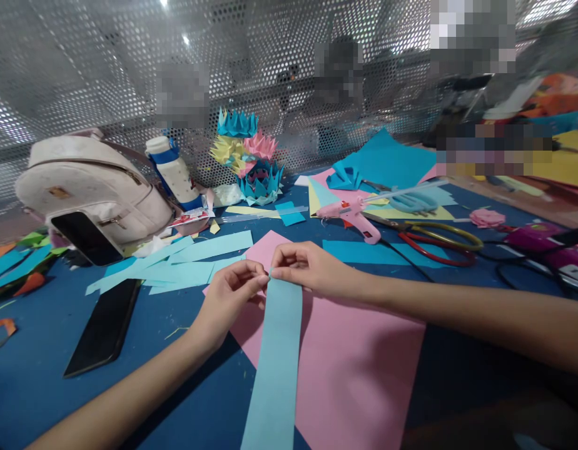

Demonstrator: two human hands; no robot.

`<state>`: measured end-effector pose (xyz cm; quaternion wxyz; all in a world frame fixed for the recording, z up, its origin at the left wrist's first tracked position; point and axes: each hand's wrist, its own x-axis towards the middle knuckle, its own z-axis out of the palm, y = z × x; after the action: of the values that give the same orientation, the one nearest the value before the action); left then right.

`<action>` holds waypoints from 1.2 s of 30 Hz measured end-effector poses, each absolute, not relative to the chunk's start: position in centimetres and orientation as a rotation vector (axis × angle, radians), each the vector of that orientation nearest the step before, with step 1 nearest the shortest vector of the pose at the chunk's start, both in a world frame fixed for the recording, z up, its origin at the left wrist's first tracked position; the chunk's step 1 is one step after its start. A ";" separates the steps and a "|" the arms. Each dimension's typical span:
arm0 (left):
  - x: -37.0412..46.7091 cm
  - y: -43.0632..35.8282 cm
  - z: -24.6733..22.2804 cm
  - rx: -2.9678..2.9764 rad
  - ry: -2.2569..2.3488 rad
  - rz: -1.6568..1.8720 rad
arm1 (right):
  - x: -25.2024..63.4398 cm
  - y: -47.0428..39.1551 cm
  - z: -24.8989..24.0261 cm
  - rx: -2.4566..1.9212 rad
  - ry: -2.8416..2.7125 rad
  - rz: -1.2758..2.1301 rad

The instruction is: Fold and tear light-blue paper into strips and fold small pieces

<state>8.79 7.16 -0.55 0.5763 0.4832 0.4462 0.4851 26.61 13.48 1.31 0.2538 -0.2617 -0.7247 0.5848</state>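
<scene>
A long light-blue paper strip runs from the near edge of the view up to my fingers, above a pink paper sheet. My left hand pinches the strip's far left corner between thumb and forefinger. Close beside it, my right hand grips the far end, its thumb on top and fingers curled. The very edge between the fingertips is partly hidden, so I cannot tell whether it is folded. Several light-blue strips lie in a loose pile beyond my left hand.
Beyond my right hand lie a pink glue gun, scissors with red and yellow handles and blue paper. Folded paper crowns are stacked near the mesh. At left are a dark phone, a backpack and a bottle.
</scene>
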 end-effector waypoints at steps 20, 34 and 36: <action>8.8 7.1 -0.5 1.152 1.088 1.121 | 26.7 13.4 1.0 -0.660 -1.993 1.554; 8.8 7.1 -0.4 1.191 0.981 1.066 | 26.9 13.2 1.0 -0.642 -1.949 1.707; 8.8 7.1 -0.5 1.193 0.971 1.061 | 26.9 13.2 0.9 -0.633 -1.944 1.715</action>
<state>8.78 7.11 -0.46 0.5945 0.5132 0.4181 0.4565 26.88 13.23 0.93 0.2344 -0.2305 -0.7082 0.6247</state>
